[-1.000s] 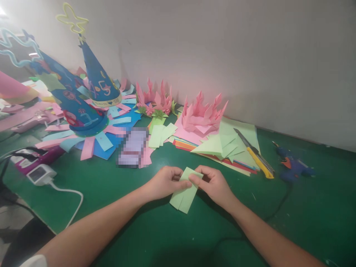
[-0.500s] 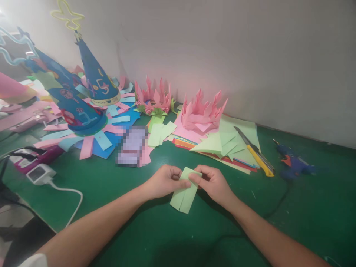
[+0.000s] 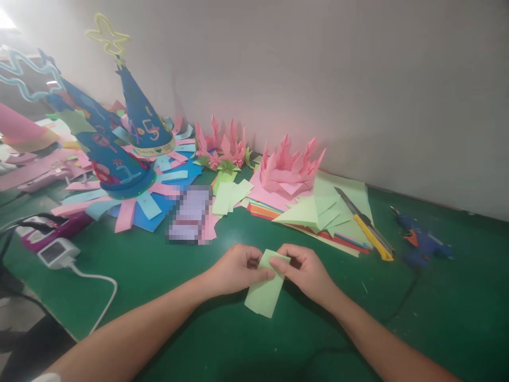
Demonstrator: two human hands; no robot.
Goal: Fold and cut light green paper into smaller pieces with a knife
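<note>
Pale green paper (image 3: 265, 297), a small rectangle whose edges look layered, hangs between my two hands just over the green tabletop (image 3: 222, 339). My left hand (image 3: 240, 269) pinches its left edge, thumb on top and fingers curled behind. At the upper right edge, my right hand (image 3: 304, 268) grips it the same way, thumb pressed on the face. The fingertips behind the paper are hidden. Beyond the hands lie more pale green paper strips (image 3: 228, 196) and a pink folded-paper crown (image 3: 288, 167) on a stack of coloured sheets (image 3: 360, 193).
At right lie a yellow utility knife (image 3: 371, 233) and a blue glue gun (image 3: 423, 239) with its cord. A blurred phone (image 3: 191, 215), decorated blue cone hats (image 3: 145, 116), a second pink crown (image 3: 222, 143) and a white charger (image 3: 59, 252) with cable stand left. A wall (image 3: 358, 79) rises behind.
The gap between the green paper's layers has closed, so its face now looks like one piece. Both hands keep their grip. The whole scene sits slightly lower in view.
</note>
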